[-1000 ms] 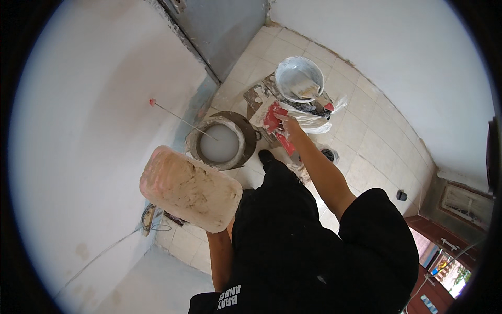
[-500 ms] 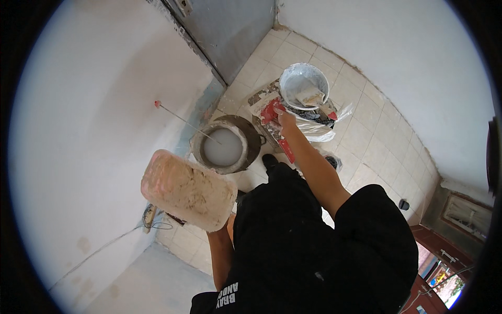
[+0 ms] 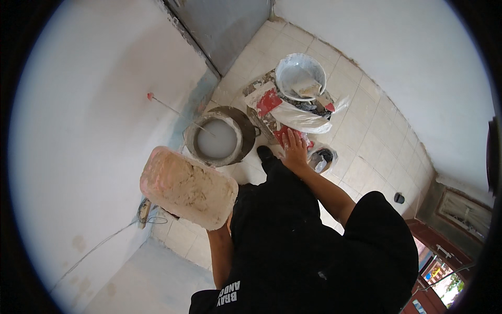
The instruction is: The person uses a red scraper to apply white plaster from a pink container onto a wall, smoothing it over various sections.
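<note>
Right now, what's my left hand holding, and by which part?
A plaster-caked rectangular board, supported from beneath; the exact grip is hidden under it.

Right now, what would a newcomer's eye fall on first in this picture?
The large pale piece with rounded corners, its face rough and crusted, stands out left of centre. Up and right of it sits a round pot of cloudy liquid, a thin rod sticking out. Right of the pot, the right hand touches a red object.
</note>
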Demonstrator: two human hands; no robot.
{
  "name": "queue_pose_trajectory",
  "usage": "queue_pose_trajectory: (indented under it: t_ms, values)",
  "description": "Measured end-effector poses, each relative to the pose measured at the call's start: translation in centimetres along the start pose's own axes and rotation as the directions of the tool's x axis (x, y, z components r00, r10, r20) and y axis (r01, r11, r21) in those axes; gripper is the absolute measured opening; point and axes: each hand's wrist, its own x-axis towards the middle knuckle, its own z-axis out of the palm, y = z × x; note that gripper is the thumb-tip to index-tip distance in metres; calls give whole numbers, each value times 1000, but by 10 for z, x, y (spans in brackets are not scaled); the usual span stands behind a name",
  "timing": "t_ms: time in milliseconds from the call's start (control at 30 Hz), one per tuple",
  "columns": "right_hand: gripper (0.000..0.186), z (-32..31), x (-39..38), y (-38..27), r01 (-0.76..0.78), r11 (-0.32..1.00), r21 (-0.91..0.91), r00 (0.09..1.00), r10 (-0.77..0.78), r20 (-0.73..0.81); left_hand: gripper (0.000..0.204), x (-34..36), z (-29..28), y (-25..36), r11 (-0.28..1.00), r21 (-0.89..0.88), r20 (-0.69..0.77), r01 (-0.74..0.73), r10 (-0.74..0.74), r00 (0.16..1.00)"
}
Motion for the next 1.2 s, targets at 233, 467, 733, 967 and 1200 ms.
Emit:
queue_pose_trajectory:
  t_ms: [233,467,733,967,1200]
  values:
    - [47,32,-34,17,27,989,-148,999,-23,30,65,-11,-13,12,984,178,-216,-23,62,974]
    - [49,-27,-36,4,-236,966,105,954,210,215,66,-22,-26,34,999,39,102,16,-20,995]
    - [47,-113,14,-32,-417,-347,840,798,303,521,68,-50,-44,62,987,75,64,-145,141,988]
    - [35,-206,95,-143,-252,-302,919,967,-38,253,71,-84,-66,75,911,88,-25,-402,406,914]
    - [28,-288,97,-270,266,341,902,749,-662,30,69,-120,-54,78,701,212,-192,-681,713,674]
